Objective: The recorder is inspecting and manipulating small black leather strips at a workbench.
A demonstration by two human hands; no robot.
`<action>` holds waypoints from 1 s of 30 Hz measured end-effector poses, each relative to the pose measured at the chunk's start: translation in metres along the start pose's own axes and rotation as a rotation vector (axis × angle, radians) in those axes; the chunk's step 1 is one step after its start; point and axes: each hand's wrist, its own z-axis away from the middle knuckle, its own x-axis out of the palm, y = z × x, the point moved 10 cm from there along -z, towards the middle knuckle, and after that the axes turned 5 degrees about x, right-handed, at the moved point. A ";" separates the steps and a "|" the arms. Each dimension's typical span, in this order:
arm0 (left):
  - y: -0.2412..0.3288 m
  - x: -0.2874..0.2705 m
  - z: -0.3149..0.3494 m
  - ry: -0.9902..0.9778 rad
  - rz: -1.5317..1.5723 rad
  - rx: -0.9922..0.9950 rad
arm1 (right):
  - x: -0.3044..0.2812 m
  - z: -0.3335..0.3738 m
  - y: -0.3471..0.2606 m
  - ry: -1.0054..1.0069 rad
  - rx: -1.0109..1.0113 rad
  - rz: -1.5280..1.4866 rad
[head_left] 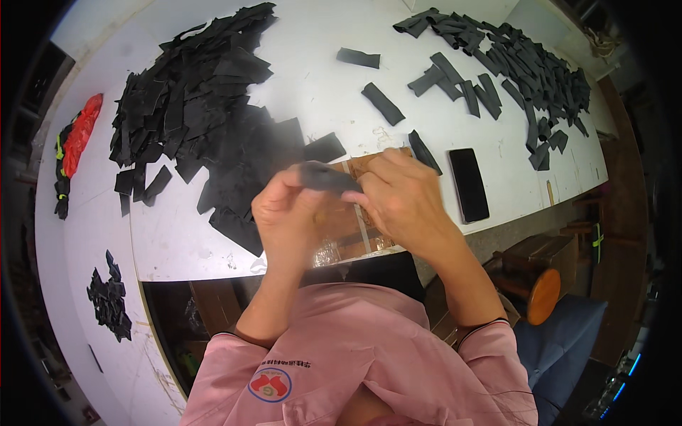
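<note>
Between my two hands, above the table's front edge, is a dark grey fabric piece (325,177) that looks like a short tube. My left hand (284,213) pinches its left end between thumb and fingers. At the right end my right hand (403,199) is closed on it, its fingertips partly hidden by the hand itself. The piece and left fingers are slightly blurred. Beneath them lies a brown board (344,241) covered with clear tape. A large heap of flat black fabric pieces (192,99) spreads to the left, reaching close to my left hand.
Rolled or tube-shaped dark pieces (533,74) are heaped at the far right, with several loose ones (383,104) nearer the middle. A black phone (469,184) lies right of my right hand. Far left are a red bundle (84,135) and a small black pile (109,298).
</note>
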 end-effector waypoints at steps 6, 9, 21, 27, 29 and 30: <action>-0.025 0.015 0.001 -0.180 -0.023 -0.121 | 0.037 0.024 0.027 -0.033 0.145 -0.210; -0.007 0.042 -0.018 -0.333 -0.092 -0.068 | 0.028 0.019 0.025 -0.001 0.153 -0.315; -0.023 0.047 -0.010 -0.426 -0.410 -0.167 | 0.044 0.037 0.040 0.072 0.174 -0.487; 0.001 0.046 -0.014 -0.315 -0.261 0.003 | 0.039 0.025 0.035 -0.005 0.197 -0.476; 0.006 0.048 -0.016 -0.350 -0.314 0.084 | 0.038 0.026 0.036 0.000 0.203 -0.469; 0.004 0.050 -0.015 -0.380 -0.340 0.061 | 0.043 0.029 0.037 -0.002 0.194 -0.466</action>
